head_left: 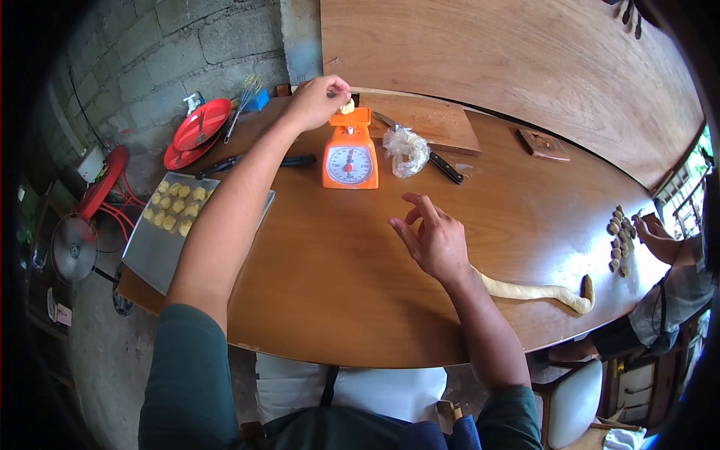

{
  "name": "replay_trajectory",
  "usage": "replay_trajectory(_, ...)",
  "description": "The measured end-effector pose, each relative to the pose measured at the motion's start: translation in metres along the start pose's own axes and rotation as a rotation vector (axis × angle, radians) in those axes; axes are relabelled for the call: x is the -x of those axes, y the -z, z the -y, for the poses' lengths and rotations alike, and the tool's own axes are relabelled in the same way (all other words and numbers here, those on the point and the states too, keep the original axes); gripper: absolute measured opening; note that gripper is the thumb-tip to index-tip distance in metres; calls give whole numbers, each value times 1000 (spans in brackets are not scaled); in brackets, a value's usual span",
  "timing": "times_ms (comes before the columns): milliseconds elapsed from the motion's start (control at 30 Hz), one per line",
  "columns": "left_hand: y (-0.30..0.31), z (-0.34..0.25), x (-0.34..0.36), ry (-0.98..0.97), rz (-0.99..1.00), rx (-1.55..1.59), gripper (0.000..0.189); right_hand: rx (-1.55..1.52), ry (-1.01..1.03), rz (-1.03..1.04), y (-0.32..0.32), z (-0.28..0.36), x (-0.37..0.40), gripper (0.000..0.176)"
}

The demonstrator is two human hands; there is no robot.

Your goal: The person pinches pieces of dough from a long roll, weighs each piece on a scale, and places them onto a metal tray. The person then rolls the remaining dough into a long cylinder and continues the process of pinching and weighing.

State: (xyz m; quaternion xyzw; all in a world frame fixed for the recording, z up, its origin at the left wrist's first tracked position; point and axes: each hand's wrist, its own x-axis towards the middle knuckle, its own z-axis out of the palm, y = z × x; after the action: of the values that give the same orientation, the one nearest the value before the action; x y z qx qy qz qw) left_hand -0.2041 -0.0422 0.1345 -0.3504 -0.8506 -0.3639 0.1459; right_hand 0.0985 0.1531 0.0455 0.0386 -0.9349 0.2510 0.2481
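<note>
While over table (330, 255) by block wall (172, 45), left fingers (336, 84) around dough (346, 108), right fingers (418, 202) spread.

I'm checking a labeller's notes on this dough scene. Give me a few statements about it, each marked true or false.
1. The left hand reaches to the top of the orange scale, where a piece of dough sits. True.
2. The right hand grips the knife. False: it is open above the table and holds nothing. The knife lies by the cutting board.
3. A long dough rope lies on the table near the right arm. True.
4. The tray holds nothing. False: small dough pieces sit at its far end.
</note>
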Motion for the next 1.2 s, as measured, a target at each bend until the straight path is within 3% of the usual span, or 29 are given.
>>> replay_trajectory(267,-10,14,0,1,109,13,39,0,6,-2,0,-1,0,47)
replay_trajectory(433,-3,-8,3,-61,-38,-131,29,-3,6,-5,-1,-2,0,46)
replay_trajectory(533,-4,-8,0,-61,-90,-37,28,-3,-3,0,0,0,0,46)
replay_trajectory(933,-9,-9,9,-118,18,31,25,-9,-32,36,1,1,0,47)
replay_trajectory(1200,-3,-8,8,-80,-80,10,23,-11,-26,30,1,1,0,46)
